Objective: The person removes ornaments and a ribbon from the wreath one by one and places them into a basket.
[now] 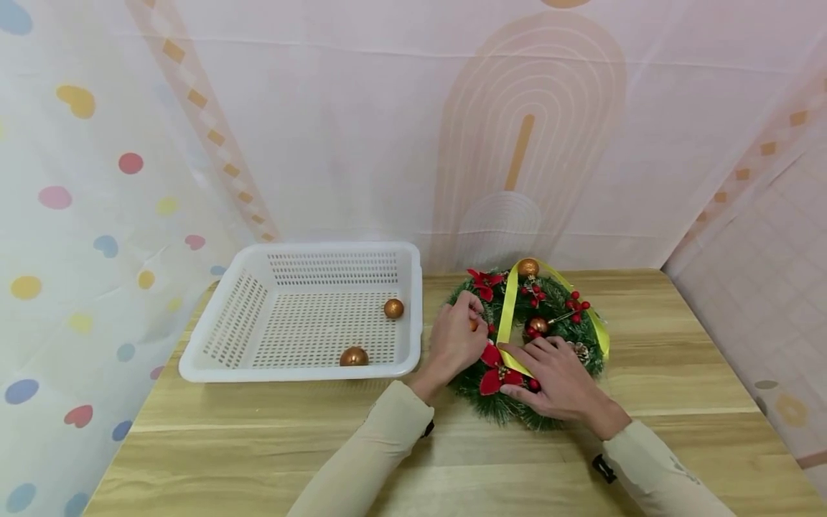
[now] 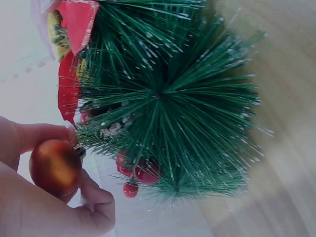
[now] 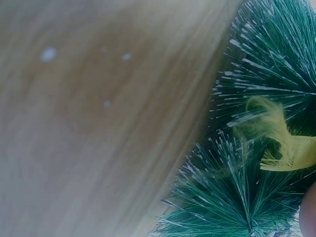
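Note:
A green wreath (image 1: 491, 406) lies on the table, decorated with red poinsettia flowers (image 1: 494, 377), red berries (image 1: 577, 305) and a yellow ribbon (image 1: 508, 309). At its left side, my left hand (image 1: 455, 341) holds a copper Christmas ball (image 2: 55, 167). The fingers curl around the ball, and its silver cap faces the pine needles. My right hand (image 1: 558, 377) rests on the wreath's front right, fingers extended over the ribbon's lower end and thumb near the lower poinsettia. In the right wrist view, the frayed ribbon end (image 3: 291, 150) lies over the needles, with a fingertip at the frame's edge.
Left of the wreath stands a white plastic basket (image 1: 297, 374) holding two copper balls, one small (image 1: 393, 309) and one larger (image 1: 354, 356). Other copper balls (image 1: 528, 268) sit on the wreath. The wooden table (image 1: 258, 445) backs onto a patterned curtain (image 1: 362, 143).

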Motion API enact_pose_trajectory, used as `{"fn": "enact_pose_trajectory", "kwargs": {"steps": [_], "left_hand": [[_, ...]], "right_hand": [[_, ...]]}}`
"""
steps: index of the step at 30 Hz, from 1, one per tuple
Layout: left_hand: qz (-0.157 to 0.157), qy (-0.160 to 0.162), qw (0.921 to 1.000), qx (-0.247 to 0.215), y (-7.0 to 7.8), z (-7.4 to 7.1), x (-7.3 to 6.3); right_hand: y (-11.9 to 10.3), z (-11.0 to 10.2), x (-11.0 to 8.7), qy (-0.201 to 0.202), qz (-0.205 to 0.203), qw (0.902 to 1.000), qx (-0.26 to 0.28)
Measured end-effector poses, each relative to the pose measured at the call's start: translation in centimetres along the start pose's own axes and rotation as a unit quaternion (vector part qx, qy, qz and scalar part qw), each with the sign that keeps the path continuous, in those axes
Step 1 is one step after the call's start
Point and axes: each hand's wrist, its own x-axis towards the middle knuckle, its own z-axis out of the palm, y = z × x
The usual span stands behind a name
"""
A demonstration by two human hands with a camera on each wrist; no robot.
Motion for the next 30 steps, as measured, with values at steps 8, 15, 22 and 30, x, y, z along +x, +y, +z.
{"fn": "enact_pose_trajectory", "kwargs": {"steps": [8, 15, 22, 30], "left_hand": [[0.002, -0.017, 0.9998, 0.007, 0.7, 0.0, 0.3], [-0.030, -0.056, 0.9977, 0.023, 0.9, -0.9, -0.1], [-0.072, -0.089, 0.9933, 0.017, 0.7, -2.2, -0.4], [-0.102, -0.137, 0.9850, 0.024, 0.5, -2.8, -0.1]], "right_hand": [[0.0, 0.1, 0.0, -0.001, 0.000, 1.0000, 0.003], [0.0, 0.0, 0.0, 0.003, -0.003, 1.0000, 0.002], [0.0, -0.1, 0.1, 0.005, -0.003, 1.0000, -0.003], [0.1, 0.0, 0.1, -0.006, 0.005, 1.0000, -0.002]]}}
